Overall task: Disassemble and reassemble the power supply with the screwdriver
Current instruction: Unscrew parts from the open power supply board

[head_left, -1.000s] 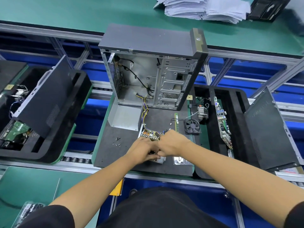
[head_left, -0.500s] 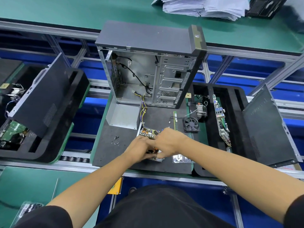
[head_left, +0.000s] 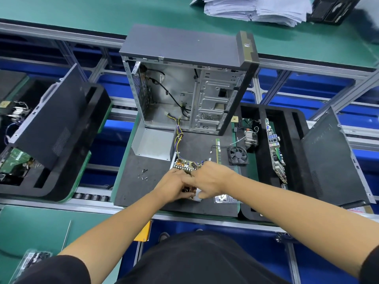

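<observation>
The opened power supply point(head_left: 185, 165) lies on the black mat point(head_left: 139, 191) in front of the computer case point(head_left: 184, 87). Its circuit board with coils and capacitors shows at the far end, and a yellow and black wire bundle point(head_left: 178, 138) runs from it into the case. My left hand point(head_left: 174, 184) curls its fingers over the supply's near end. Pressed against it, my right hand point(head_left: 212, 177) has curled fingers and its thumb on the metal housing corner point(head_left: 198, 199). The near half of the supply is hidden under both hands. No screwdriver is visible.
The supply's grey metal cover point(head_left: 152, 143) lies left of the wires, and several loose screws point(head_left: 143, 174) lie beside it. To the right are a memory stick point(head_left: 218, 150), a fan point(head_left: 238, 155) and a foam tray point(head_left: 260, 160) holding a motherboard point(head_left: 274, 148). Another foam tray point(head_left: 53, 140) stands at left.
Both hands stay together on the near end of the power supply, with only small finger shifts. My head view has moved slightly.
</observation>
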Demonstrator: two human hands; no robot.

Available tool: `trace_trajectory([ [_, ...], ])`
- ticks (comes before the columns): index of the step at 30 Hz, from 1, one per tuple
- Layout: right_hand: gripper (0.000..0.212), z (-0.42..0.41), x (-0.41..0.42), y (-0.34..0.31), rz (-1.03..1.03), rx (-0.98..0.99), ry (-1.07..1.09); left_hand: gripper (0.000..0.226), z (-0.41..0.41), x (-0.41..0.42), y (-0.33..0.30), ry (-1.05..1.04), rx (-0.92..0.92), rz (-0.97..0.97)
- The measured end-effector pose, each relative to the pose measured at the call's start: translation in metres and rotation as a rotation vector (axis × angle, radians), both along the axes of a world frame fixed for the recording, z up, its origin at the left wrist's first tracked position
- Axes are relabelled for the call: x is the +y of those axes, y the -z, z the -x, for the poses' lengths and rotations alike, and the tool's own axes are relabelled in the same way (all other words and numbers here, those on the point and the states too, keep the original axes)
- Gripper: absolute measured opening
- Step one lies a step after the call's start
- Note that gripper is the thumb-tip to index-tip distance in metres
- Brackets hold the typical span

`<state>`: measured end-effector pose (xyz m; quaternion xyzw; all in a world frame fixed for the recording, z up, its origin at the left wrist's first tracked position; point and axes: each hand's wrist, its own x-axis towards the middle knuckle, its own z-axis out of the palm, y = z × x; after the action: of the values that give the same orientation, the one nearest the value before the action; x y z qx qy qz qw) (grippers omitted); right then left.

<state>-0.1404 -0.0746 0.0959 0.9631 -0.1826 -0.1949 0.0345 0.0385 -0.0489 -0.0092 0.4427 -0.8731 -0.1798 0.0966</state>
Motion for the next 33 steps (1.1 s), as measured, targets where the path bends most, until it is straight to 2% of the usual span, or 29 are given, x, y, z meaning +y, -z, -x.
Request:
trace_trajectory([
  [2, 0.024, -0.001, -0.003, -0.002, -0.010, 0.036, -0.064, 0.037, 0.000, 0.000, 0.002, 0.020, -0.023, 0.044],
  [5, 0.018, -0.002, -0.005, -0.002, -0.012, 0.071, -0.041, 0.031, 0.001, 0.000, 0.001, 0.024, -0.053, 0.044],
  [10, 0.035, -0.005, 0.002, 0.008, 0.067, 0.066, 0.032, 0.024, 0.003, 0.003, -0.005, 0.016, -0.054, 0.009],
  [13, 0.032, -0.003, 0.001, 0.006, 0.053, 0.050, 0.030, 0.032, 0.003, 0.000, -0.002, -0.028, -0.063, -0.015],
  [15, 0.032, -0.003, -0.002, 0.002, 0.006, 0.083, -0.058, 0.035, 0.002, 0.000, -0.001, 0.004, -0.079, 0.041],
  [19, 0.017, -0.006, -0.003, -0.006, -0.012, 0.080, -0.010, 0.027, 0.001, 0.004, -0.003, 0.014, -0.022, 0.028],
  [20, 0.021, -0.006, -0.002, -0.006, -0.007, 0.068, 0.013, 0.024, 0.001, 0.004, -0.005, 0.009, -0.015, 0.015],
  [22, 0.043, -0.005, 0.002, 0.001, 0.053, 0.109, 0.031, 0.020, 0.001, 0.004, -0.007, 0.046, -0.028, 0.009],
  [23, 0.045, -0.005, 0.005, 0.002, 0.082, 0.129, 0.044, 0.019, 0.001, 0.004, -0.007, 0.063, -0.033, 0.015],
  [26, 0.032, -0.001, 0.005, 0.001, 0.058, 0.083, 0.044, 0.023, 0.000, 0.002, -0.003, 0.009, -0.024, -0.001],
  [29, 0.031, 0.000, 0.000, -0.005, -0.045, 0.056, -0.031, 0.034, 0.001, 0.001, 0.001, 0.036, -0.078, 0.031],
  [33, 0.025, -0.004, -0.001, -0.003, 0.020, 0.068, 0.016, 0.032, 0.002, 0.001, 0.000, 0.000, -0.042, 0.042],
])
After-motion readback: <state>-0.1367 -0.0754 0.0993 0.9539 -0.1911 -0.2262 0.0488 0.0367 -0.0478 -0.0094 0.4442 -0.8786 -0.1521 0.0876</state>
